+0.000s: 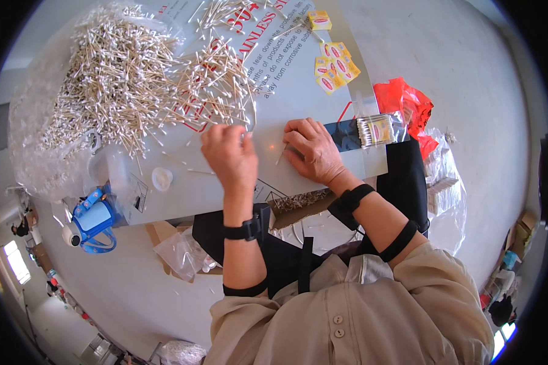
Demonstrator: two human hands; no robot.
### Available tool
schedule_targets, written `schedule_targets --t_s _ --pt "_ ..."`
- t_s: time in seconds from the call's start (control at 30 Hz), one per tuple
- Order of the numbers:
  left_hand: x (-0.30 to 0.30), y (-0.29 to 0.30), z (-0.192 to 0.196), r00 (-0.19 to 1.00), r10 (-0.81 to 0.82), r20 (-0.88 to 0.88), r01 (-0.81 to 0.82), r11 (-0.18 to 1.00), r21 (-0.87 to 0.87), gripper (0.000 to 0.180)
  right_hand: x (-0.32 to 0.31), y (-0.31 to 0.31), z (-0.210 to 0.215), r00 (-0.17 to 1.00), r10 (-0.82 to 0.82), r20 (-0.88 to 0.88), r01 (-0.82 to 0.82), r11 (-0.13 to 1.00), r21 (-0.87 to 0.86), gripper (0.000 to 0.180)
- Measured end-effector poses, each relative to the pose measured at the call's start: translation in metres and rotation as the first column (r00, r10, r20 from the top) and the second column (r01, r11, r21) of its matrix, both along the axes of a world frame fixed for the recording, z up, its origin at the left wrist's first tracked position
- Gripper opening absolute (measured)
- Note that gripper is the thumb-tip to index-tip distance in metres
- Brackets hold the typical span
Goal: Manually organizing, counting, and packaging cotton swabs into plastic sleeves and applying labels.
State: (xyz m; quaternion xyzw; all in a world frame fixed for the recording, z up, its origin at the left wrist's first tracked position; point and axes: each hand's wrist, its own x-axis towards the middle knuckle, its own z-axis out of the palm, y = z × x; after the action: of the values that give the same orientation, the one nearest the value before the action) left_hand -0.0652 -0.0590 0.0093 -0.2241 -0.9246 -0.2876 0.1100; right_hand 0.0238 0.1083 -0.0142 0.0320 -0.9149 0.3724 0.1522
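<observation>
A large heap of cotton swabs [122, 73] spills from a clear plastic bag [33, 146] across the sheet-covered table [274, 115]. At the near side of the loose swabs, my left hand [228, 155] is closed with fingers curled; whatever they hold is hidden. My right hand [313, 149] rests on the table with fingers bent together, and a thin white swab end shows beside its thumb. Right of that hand lies a clear packet of swabs [374, 130] with a yellow label, on a dark blue strip [343, 135]. Yellow label cards [337, 66] lie farther off.
A small round white container [162, 179] sits near the table's front edge. At the left edge hangs a blue case with a strap [94, 219]. Below the table edge is an open cardboard box [298, 210] with swabs. Red plastic [405, 106] and bagged packs [442, 194] stand at right.
</observation>
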Motion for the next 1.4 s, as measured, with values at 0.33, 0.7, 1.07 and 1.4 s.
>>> schedule_targets --t_s 0.33,0.7,1.07,1.4 --pt "0.057 -0.007 0.0 0.999 0.003 0.051 0.018 0.908 -0.418 0.007 0.001 -0.002 -0.014 0.994 -0.088 -0.066 0.089 0.996 0.01 0.016" --pt "0.048 -0.077 0.014 0.992 0.129 0.004 -0.127 0.977 -0.169 0.03 0.002 -0.001 -0.008 0.992 -0.09 -0.087 0.091 0.996 0.013 0.011" --pt "0.027 -0.013 -0.018 0.994 -0.032 0.106 0.044 0.993 -0.114 0.015 0.002 -0.001 -0.006 0.997 -0.037 -0.066 0.037 0.999 0.002 0.013" --pt "-0.019 0.002 -0.028 0.968 0.248 0.027 -0.245 0.966 -0.084 0.023 0.002 0.0 -0.004 0.997 -0.03 -0.068 0.03 1.0 0.0 0.012"
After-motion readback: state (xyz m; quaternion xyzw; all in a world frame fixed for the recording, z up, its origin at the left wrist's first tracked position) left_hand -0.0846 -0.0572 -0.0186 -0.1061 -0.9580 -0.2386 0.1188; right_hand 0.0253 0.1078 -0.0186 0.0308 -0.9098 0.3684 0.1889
